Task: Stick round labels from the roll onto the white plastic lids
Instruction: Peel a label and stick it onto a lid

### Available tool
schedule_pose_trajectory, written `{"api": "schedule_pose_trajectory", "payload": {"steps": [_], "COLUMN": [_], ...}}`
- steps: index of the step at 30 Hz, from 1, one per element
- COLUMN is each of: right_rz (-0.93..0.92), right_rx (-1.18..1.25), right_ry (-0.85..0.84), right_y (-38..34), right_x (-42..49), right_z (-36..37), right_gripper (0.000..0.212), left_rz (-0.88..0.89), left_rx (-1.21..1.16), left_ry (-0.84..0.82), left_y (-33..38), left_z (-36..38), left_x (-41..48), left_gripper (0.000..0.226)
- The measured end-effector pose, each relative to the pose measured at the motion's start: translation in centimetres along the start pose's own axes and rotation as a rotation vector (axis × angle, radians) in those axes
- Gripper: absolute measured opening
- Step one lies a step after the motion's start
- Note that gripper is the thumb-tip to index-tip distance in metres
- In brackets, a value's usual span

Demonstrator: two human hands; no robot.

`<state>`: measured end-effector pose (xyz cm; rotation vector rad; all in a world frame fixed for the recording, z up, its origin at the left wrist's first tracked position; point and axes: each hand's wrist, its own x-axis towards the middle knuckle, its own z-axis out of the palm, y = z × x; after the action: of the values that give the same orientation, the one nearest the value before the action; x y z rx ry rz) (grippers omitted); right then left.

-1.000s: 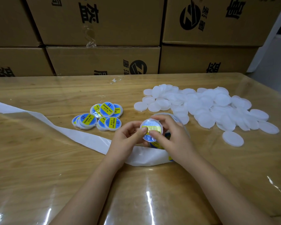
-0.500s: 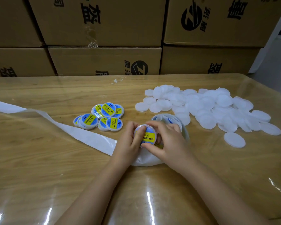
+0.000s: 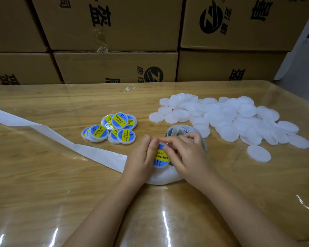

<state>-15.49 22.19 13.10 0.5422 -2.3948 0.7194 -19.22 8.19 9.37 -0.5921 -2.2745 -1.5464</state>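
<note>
Left hand (image 3: 141, 157) pinches lid (image 3: 162, 166) at its rim to steady it; right hand (image 3: 185, 155) pinches opposite, apparently smoothing the label (image 3: 161, 156). Label roll (image 3: 184, 130) just behind, reachable.

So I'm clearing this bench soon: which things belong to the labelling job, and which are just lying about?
Job: left hand, right hand, the labelled lid they hold, label roll, blank white lids, finished labelled lids, spent backing strip.
Lying about: cardboard boxes, small white scrap at the far edge of the table.
</note>
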Motion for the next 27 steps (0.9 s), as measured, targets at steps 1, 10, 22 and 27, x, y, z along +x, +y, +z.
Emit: {"api": "schedule_pose_trajectory", "payload": {"steps": [1, 10, 22, 27], "right_rz": [0.000, 0.044, 0.068, -0.055], "right_rx": [-0.005, 0.060, 0.120, -0.053], "right_ry": [-0.029, -0.153, -0.067, 0.063], "right_y": [-0.01, 0.18, 0.33, -0.15], "right_x": [-0.04, -0.04, -0.58, -0.28], "right_z": [-0.01, -0.11, 0.45, 0.05], "right_gripper": [0.027, 0.038, 0.034, 0.033], "left_rz": [-0.006, -0.019, -0.059, -0.050], "left_rx": [-0.002, -0.062, -0.063, -0.118], "left_ry": [0.009, 0.033, 0.009, -0.058], "left_y": [-0.09, -0.14, 0.37, 0.48], "left_z": [-0.05, -0.15, -0.24, -0.20], "left_x": [0.03, 0.26, 0.21, -0.14], "left_gripper": [0.028, 0.035, 0.035, 0.038]}}
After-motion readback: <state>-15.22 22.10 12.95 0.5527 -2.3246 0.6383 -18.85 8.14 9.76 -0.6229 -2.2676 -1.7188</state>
